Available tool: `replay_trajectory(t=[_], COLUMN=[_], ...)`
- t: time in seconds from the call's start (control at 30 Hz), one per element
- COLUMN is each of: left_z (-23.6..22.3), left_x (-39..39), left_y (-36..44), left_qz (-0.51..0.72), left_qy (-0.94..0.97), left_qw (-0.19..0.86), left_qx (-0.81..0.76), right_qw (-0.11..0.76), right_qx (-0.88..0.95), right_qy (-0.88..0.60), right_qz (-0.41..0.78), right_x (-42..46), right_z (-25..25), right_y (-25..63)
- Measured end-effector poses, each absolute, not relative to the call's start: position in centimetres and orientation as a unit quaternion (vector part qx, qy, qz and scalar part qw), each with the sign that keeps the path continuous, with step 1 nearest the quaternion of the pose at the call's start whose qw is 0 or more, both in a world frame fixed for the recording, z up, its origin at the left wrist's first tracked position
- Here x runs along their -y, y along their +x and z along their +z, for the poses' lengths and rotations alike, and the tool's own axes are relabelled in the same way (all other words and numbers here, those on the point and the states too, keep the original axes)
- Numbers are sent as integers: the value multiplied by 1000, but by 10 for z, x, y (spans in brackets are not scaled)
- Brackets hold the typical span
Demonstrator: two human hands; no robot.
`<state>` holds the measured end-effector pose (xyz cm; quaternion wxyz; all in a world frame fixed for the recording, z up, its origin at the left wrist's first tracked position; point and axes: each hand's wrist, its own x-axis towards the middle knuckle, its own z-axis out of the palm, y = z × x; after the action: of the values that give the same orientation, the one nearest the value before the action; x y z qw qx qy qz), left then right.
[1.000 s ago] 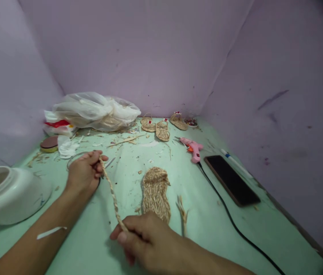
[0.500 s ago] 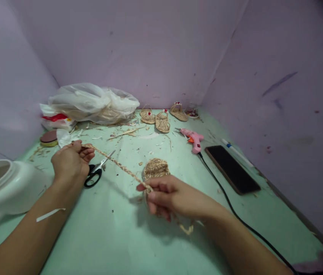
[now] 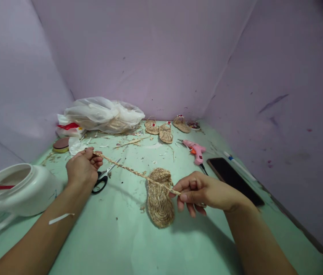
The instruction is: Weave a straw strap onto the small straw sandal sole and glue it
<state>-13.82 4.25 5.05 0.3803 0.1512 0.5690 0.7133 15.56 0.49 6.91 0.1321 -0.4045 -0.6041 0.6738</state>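
Observation:
A thin braided straw cord (image 3: pixel 133 170) stretches between my two hands, slanting down to the right. My left hand (image 3: pixel 84 166) pinches its far end, close to the black-handled scissors (image 3: pixel 103 179) on the table. My right hand (image 3: pixel 197 193) pinches the cord near its other end, the lower fingers curled loosely. Under the cord lies a woven straw sole (image 3: pixel 160 206), coiled in oval rows, flat on the table just left of my right hand. A white strip (image 3: pixel 61 219) clings to my left forearm.
On the green table (image 3: pixel 115 244) a pink glue gun (image 3: pixel 197 151) and a phone (image 3: pixel 233 177) lie right, beside a pen (image 3: pixel 238 165). Small straw sandals (image 3: pixel 165 134) and a plastic bag (image 3: pixel 104 114) stand at the back. A white pot (image 3: pixel 41 189) stands left, a round tin (image 3: pixel 61 145) behind it.
My right hand has moved right along the cord, nearer its end, so a longer stretch shows between my hands. The sole is now uncovered. The whole view has shifted slightly.

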Motion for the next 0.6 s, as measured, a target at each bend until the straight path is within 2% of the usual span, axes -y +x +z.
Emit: replay_trajectory(t=[0.33, 0.6], left_z=[53, 50], left_x=[-40, -53], left_y=[-136, -156], left_qz=[714, 729], left_qy=[159, 100], left_qw=[383, 324], left_qx=[-564, -595], right_qw=[131, 165], right_qx=[588, 575], right_qy=[-396, -388], right_qz=[693, 701], right_x=[-6, -15], right_z=[68, 61], right_y=[159, 164])
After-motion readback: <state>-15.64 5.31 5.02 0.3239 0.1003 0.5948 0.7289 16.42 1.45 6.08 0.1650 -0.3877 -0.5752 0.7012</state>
